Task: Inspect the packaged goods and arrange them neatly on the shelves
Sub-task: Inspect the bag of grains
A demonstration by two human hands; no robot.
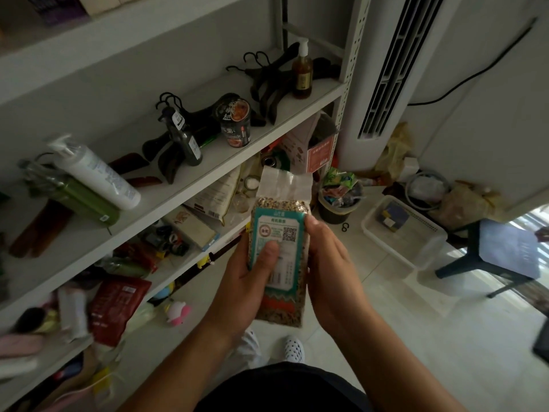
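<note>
- Left hand (246, 278) grasps the clear vacuum-packed brick of mixed grain with a teal label (285, 230) from the left, thumb pressed on the label.
- Right hand (332, 263) clasps the pack's right edge.
- The pack is held upright in the air, just beside the white metal shelving (208, 165), clear of every board.
- A white pump bottle (98, 173) lies tilted on the middle shelf.

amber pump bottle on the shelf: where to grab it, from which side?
Wrap the amber bottle round its straight body, below the pump, coming from the open front of the shelf. It stands upright; hangers crowd its left, the post its right. Left hand and right hand both hold the pack; free one first.
</note>
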